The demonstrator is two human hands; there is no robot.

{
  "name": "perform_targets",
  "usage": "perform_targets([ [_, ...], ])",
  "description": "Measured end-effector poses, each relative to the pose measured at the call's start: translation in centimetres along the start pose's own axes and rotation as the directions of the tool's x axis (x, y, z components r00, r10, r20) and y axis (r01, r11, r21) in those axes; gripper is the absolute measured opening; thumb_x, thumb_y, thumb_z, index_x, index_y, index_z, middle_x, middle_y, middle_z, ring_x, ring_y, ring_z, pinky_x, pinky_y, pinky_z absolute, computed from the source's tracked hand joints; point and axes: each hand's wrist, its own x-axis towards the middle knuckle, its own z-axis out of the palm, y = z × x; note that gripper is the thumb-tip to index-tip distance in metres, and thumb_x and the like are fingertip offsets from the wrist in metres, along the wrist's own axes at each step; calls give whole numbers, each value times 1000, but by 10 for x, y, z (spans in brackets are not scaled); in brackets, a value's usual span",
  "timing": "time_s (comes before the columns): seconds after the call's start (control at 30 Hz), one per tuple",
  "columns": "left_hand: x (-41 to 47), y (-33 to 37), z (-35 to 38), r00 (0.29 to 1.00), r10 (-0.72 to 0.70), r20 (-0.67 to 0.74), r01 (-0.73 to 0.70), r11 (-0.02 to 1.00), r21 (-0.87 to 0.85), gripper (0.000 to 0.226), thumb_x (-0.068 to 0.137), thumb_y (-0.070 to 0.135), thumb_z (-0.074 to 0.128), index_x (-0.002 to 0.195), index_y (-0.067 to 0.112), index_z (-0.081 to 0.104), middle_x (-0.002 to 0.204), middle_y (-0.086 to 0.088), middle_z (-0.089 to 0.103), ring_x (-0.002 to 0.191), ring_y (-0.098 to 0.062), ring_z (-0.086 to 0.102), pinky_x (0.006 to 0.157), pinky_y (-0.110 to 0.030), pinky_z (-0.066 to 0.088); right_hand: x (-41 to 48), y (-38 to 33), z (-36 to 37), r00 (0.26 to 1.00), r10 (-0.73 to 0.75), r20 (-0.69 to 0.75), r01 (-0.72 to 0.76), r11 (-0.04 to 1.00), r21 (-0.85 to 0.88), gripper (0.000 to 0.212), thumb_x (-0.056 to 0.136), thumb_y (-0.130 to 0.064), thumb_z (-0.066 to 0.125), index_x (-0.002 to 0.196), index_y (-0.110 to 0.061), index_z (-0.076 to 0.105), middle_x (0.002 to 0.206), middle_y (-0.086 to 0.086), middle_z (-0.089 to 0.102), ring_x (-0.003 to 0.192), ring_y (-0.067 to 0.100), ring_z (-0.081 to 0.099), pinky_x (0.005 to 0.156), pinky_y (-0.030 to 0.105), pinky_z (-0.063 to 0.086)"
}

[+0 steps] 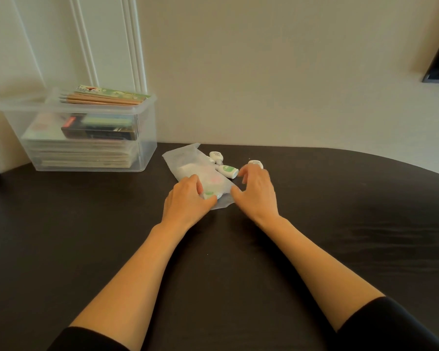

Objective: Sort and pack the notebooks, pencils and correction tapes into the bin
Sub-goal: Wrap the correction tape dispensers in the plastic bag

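While the dark table point(314, 224) fills the room's foreground, a clear bin point(148, 138) stands at its far left, holding stacked notebooks point(86, 153) with pencils point(99, 100) laid across the top. At centre lies a translucent bag point(185, 163) of correction tapes point(211, 195). The left hand point(185, 198) grips its near end. The right hand point(256, 191) hovers alongside, fingers loose, holding nothing. Three loose tapes point(227, 170) lie just beyond; probably best to pin the bag steady and add them singly.
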Motion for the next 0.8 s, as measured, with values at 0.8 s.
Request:
perform_targets([
  [0.8,-5,-5,-7,996,-63,62,45,964,262,36,84,42,55,96,12,41,84,-1,45,81,-25,50,59,-31,34,0,3,-8,909,177,378,-269,940,208,26,86,-42,55,76,-18,51,79,-3,53,71,11,47,63,25,37],
])
